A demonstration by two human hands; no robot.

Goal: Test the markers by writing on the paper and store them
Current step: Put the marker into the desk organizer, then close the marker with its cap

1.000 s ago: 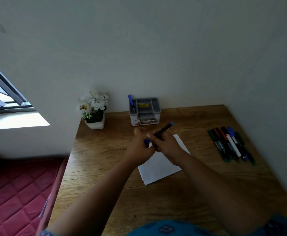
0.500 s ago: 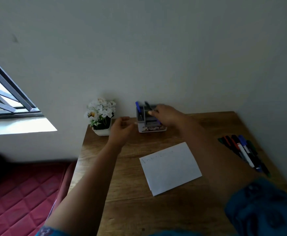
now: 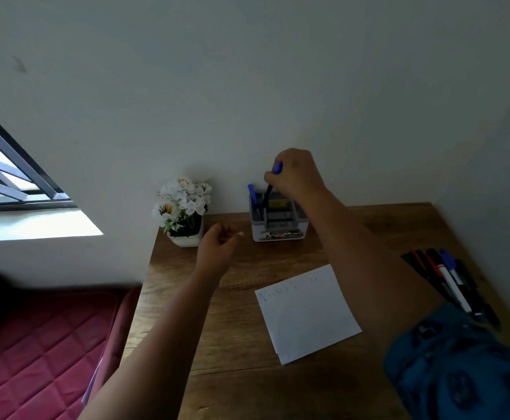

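Now right hand (image 3: 296, 174) grips marker (image 3: 268, 192) upright over organizer (image 3: 279, 219), arm outstretched.

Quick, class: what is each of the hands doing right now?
Left hand: loosely curled, holding nothing.
Right hand: gripping a blue-capped marker, its lower end in the organizer.

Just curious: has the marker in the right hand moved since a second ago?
Yes. The marker went from above the paper to the far organizer by the wall, tip lowered into it, gripped by the right hand.
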